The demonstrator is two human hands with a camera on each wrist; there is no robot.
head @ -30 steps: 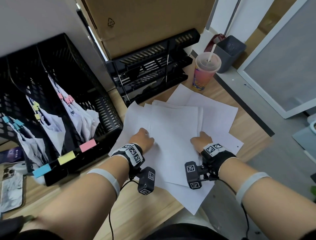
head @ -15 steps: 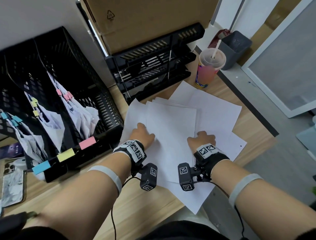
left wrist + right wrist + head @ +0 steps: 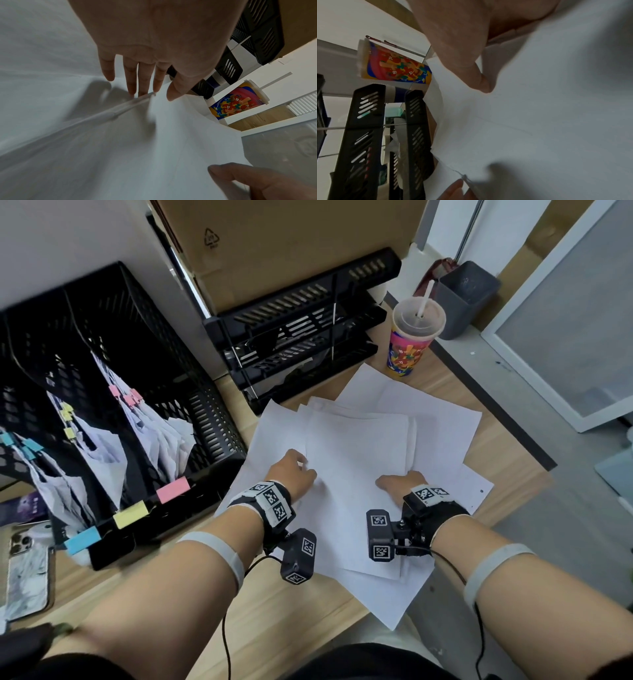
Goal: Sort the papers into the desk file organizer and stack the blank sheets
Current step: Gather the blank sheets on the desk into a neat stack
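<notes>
The left hand lies on the loose pile of blank white paper sheets spread over the light wooden desk; in the left wrist view its fingers are nearly straight and slightly spread, tips pressing down at the left edge of the top sheet, with the thumb on the sheet's surface. The right hand sits at the right edge of the same top sheet: the right wrist view shows its thumb lying on the paper with the other fingers tucked beneath the sheets, so it pinches the stack's edge. The sheets fan out unevenly, one corner overhanging the desk's near edge. To the left stands the black mesh upright file organizer, holding clipped papers behind blue, yellow and pink labels. Behind the pile is a black stacked letter tray, and just beside it a colourful plastic cup with a straw. A phone in a marbled case lies at the far left.
</notes>
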